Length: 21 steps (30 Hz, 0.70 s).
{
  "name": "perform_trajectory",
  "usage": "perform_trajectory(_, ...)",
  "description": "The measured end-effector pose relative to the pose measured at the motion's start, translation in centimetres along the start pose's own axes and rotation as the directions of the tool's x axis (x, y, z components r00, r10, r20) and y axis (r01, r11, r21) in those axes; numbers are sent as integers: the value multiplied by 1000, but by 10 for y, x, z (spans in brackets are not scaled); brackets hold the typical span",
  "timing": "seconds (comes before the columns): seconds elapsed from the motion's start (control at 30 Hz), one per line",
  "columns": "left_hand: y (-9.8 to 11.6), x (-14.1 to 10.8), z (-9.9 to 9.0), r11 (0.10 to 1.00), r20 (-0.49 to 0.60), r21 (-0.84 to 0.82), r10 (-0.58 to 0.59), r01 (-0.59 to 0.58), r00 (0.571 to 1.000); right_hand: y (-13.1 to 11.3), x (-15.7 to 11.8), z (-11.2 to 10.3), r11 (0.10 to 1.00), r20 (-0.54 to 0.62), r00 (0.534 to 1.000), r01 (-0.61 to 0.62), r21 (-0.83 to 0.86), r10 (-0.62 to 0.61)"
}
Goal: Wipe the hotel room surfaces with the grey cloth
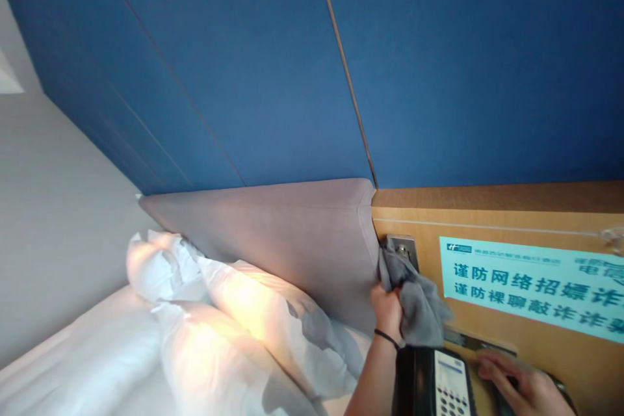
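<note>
My left hand [387, 311] is closed around a crumpled grey cloth [422, 315]. The cloth's upper end lies against a metal-framed wall plate [403, 249] on the wooden panel, partly covering it, beside the padded headboard's edge. A black elastic band circles my left wrist. Below the cloth stands a black desk telephone [453, 380] with a pale keypad face. To its right, low in the view, my right hand [526, 380] has its fingers bent over a dark object [504, 393]. That object is mostly hidden, and its kind is unclear.
A grey-mauve padded headboard [273, 227] runs left behind the bed, where several white pillows [219, 344] are piled. A turquoise notice [531, 286] is on the wooden panel [487, 201]. Beneath it sits a dark strip [480, 341]. Blue wall panels [244, 65] rise above.
</note>
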State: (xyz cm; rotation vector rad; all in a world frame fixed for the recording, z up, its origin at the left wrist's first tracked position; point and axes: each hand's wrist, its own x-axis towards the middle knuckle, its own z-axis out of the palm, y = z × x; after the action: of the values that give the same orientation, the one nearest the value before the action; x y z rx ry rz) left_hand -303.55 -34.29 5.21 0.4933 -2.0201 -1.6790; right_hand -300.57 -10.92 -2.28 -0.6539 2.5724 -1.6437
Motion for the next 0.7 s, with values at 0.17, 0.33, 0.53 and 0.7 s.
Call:
perform_trajectory(0.17, -5, -33, -33, 993, 75, 117, -23, 15, 997, -45, 51, 15, 993, -14, 999, 43, 108, -41)
perform_trajectory(0.33, 56, -16, -30, 835, 77, 438, 334, -333, 939, -75, 98, 23, 987, -82, 991, 113, 118, -104)
perform_trajectory(0.53, 45, 0, 6, 350, 323, 828, 341, -438, 883, -76, 102, 31, 993, -132, 987, 104, 64, -94)
perform_trajectory(0.7, 12, -16, -4, 264, 416, 834, 276, -484, 867, -37, 57, 27, 994, 93, 992, 73, 87, -81)
